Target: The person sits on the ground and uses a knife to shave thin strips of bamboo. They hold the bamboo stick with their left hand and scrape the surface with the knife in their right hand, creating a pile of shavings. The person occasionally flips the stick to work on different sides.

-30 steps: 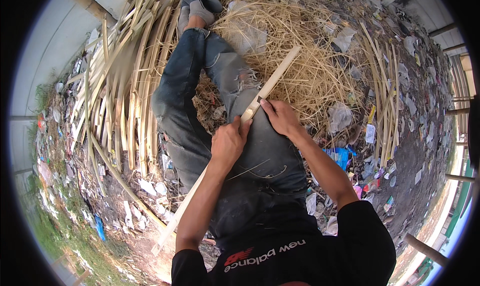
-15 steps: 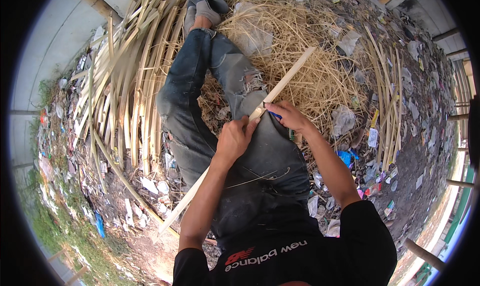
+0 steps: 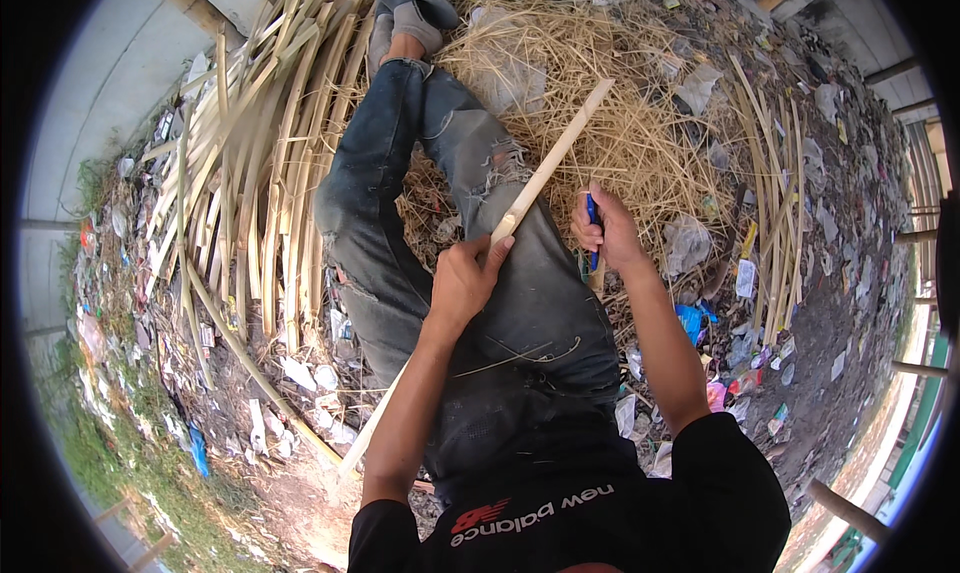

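A long pale bamboo strip [image 3: 560,156] lies slanting across my thigh, its far end over the straw-like shavings. It passes under my left forearm to the lower left. My left hand [image 3: 466,281] is closed around the strip near its middle, just below a notched-looking spot. Held off to the right, apart from the strip, my right hand [image 3: 612,231] is closed on a slim blue-handled knife [image 3: 592,211]. Its blade is hard to make out. A thin curved sliver [image 3: 530,355] rests on my lap.
Many bamboo strips [image 3: 290,173] are heaped to the left of my legs. A smaller row of strips [image 3: 775,203] lies at the right. Beyond my knee is a mound of shavings [image 3: 590,63]. Scattered plastic litter [image 3: 688,245] covers the ground around me.
My right hand has drawn away from the strip to the right with the blue-handled knife. The strip has shifted slightly left at its far end, still in my left hand.
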`<control>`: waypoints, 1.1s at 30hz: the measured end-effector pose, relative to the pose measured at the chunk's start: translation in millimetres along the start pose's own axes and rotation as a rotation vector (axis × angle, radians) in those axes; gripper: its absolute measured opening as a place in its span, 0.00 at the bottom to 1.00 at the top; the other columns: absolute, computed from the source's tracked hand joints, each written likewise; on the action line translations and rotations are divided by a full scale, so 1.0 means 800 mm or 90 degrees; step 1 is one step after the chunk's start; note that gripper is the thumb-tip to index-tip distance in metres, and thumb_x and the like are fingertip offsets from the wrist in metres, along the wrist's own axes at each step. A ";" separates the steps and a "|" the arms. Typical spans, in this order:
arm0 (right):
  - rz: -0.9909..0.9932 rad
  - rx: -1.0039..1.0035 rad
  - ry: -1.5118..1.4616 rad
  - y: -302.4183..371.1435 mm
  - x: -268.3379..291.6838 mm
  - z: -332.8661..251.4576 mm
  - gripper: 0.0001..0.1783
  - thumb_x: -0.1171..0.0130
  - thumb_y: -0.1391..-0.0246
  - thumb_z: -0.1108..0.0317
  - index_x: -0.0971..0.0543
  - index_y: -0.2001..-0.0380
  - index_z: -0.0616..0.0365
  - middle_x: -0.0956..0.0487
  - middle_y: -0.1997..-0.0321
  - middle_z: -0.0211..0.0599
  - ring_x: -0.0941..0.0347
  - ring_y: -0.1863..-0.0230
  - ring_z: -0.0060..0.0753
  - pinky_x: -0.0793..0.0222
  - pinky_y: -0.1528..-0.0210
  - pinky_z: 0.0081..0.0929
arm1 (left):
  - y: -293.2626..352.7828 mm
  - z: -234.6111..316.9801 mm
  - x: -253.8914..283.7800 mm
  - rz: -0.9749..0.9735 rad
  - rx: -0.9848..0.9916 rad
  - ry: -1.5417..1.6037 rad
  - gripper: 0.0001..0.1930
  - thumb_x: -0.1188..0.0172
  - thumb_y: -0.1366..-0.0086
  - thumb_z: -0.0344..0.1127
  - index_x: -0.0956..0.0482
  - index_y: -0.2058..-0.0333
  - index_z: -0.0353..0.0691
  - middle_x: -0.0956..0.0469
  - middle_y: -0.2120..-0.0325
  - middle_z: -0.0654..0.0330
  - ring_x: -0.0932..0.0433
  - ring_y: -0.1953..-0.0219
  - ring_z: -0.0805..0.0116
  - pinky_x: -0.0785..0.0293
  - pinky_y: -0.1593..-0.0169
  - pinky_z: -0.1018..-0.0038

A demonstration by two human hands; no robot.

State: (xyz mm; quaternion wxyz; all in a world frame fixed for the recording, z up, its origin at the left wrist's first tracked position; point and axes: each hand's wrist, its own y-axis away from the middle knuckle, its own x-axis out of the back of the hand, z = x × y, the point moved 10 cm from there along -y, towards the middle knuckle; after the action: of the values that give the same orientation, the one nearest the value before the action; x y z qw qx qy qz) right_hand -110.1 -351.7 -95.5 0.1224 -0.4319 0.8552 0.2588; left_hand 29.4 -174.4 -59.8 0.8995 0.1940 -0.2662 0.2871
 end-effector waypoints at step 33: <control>0.110 0.201 0.924 -0.014 -0.030 -0.002 0.31 0.54 0.26 0.48 0.18 0.68 0.68 0.19 0.73 0.61 0.20 0.67 0.67 0.26 0.60 0.59 | 0.030 0.011 0.020 0.003 -0.078 -0.258 0.18 0.32 0.34 0.50 0.19 0.63 0.38 0.17 0.75 0.42 0.16 0.68 0.38 0.20 0.63 0.50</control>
State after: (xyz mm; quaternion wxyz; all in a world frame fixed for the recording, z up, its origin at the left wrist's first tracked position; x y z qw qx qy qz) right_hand -86.7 -342.1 -87.4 -0.4329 -0.4026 0.7793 -0.2081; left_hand 22.3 -154.1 -38.7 0.8368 0.1921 -0.4594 0.2278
